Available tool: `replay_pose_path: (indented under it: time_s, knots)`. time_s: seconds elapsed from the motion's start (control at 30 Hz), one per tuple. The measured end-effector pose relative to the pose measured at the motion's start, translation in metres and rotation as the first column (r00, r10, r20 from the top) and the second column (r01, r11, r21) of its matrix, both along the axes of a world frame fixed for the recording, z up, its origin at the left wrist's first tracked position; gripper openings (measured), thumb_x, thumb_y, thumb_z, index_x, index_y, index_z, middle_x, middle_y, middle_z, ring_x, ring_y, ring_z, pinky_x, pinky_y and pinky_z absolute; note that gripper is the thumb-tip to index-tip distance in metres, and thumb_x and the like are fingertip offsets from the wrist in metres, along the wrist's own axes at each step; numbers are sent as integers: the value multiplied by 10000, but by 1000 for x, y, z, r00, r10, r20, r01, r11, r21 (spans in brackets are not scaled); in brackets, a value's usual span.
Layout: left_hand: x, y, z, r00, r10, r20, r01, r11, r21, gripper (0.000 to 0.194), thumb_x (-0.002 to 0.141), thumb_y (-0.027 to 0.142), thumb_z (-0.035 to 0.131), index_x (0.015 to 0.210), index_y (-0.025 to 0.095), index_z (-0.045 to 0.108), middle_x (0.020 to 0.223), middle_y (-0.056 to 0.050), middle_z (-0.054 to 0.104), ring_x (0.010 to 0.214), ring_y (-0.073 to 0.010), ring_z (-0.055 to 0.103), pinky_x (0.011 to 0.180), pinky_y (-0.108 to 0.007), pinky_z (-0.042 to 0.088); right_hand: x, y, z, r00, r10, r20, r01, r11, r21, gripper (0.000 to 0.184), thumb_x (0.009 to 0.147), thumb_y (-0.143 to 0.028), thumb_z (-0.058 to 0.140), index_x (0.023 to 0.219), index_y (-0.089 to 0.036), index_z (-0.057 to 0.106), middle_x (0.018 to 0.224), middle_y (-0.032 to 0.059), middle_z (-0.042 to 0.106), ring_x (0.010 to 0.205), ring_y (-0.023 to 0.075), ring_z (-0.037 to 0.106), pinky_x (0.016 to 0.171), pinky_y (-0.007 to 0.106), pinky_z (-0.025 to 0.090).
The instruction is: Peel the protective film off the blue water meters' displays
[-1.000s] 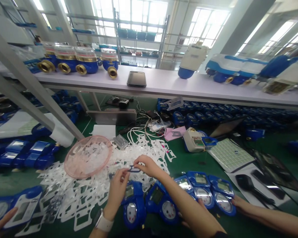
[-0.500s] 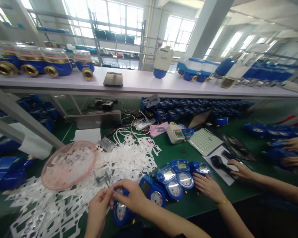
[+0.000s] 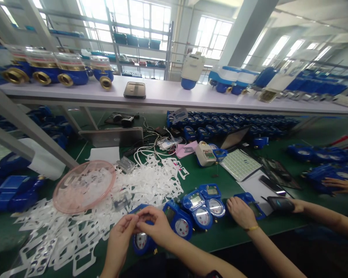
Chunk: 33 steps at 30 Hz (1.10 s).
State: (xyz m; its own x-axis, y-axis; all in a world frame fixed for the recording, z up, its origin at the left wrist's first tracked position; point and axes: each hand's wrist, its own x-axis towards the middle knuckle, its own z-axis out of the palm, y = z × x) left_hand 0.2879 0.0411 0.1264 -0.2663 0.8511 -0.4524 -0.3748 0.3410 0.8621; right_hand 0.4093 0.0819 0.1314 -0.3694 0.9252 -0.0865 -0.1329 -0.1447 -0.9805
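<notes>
My left hand [image 3: 120, 235] and my right hand [image 3: 156, 226] meet fingertip to fingertip above a blue water meter [image 3: 140, 240] at the table's front. Both are closed in a pinch, and whatever sits between the fingers is hidden or too small to name. My right hand covers part of that meter's upper half. Just right of it lies another blue meter [image 3: 182, 227] with a round dial. Two more meters with small displays, one of them this meter [image 3: 202, 216], stand close by. Loose white die-cut sheets [image 3: 84, 231] spread out left of my hands.
A co-worker's hand [image 3: 242, 212] touches a blue meter [image 3: 253, 204]; their other hand grips a black handheld scanner [image 3: 280, 204]. A pink round basket [image 3: 58, 189] holds white scraps. Behind are a laptop [image 3: 113, 137], cables, and a shelf [image 3: 162, 96] carrying brass-fitted meters.
The co-worker has lifted the scanner off the paper and brought it near the right-hand meter, which has shifted right and turned. My hands stay pinched together over the same meter.
</notes>
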Motion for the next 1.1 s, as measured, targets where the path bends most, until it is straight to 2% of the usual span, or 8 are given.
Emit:
replay_pose_path:
  time_s: [0.33,0.47,0.63,0.73,0.87,1.0,1.07,1.1]
  knots:
    - [2,0,8,986,-36,-160,47,997,68,427,592,543,720,723,147,630,664,-34,663,657,-188,631,642,-277,539,0,-3,6,999,-8,-36,5,996,-94,304,594,-354,779,823,-171,701,763,21,659,664,134,603,662,262,501]
    - [5,0,11,981,-77,-176,93,992,85,435,594,574,695,710,167,596,669,-35,659,670,-199,632,632,-291,530,-1,-1,2,997,-43,-62,30,979,-203,345,584,-433,781,782,-169,682,662,9,639,577,131,577,571,260,495]
    - [3,-1,9,968,-140,-207,159,984,78,342,657,514,650,647,183,560,675,-25,647,661,-191,633,680,-304,526,6,15,-3,990,-141,28,144,970,-196,322,614,-463,745,652,-158,652,570,-11,605,538,113,528,545,240,448]
    - [1,-3,9,971,-96,-218,119,988,95,284,675,435,627,598,184,518,752,-25,656,657,-177,633,676,-289,511,16,32,-6,956,-293,28,290,920,-265,323,608,-456,738,648,-157,622,558,-28,573,520,96,500,515,222,421]
    - [-8,-4,6,962,-61,-268,96,988,122,250,704,393,584,585,190,500,656,-22,644,637,-173,619,652,-282,494,31,53,-14,883,-470,3,438,821,-367,367,593,-486,734,664,-172,559,484,-66,462,424,77,411,396,203,328]
    - [-22,9,-1,972,-27,-235,43,997,63,296,704,454,617,760,178,526,615,-16,648,537,-164,609,587,-298,508,42,62,-16,769,-639,8,613,734,-292,371,642,-516,699,725,-195,533,473,-83,420,403,84,397,377,207,312]
    - [-26,19,-2,982,40,-184,-35,999,30,530,632,452,708,1031,179,489,750,-29,684,567,-171,633,593,-317,531,44,56,-13,737,-673,59,674,726,-137,326,722,-506,647,754,-195,555,492,-68,452,424,95,426,406,220,352]
    - [-26,23,-2,985,81,-153,-79,997,19,681,578,428,759,1129,192,435,852,-46,690,629,-179,655,627,-327,545,44,51,-12,747,-659,92,662,749,-8,289,764,-480,620,764,-194,576,522,-49,492,459,107,461,440,234,387]
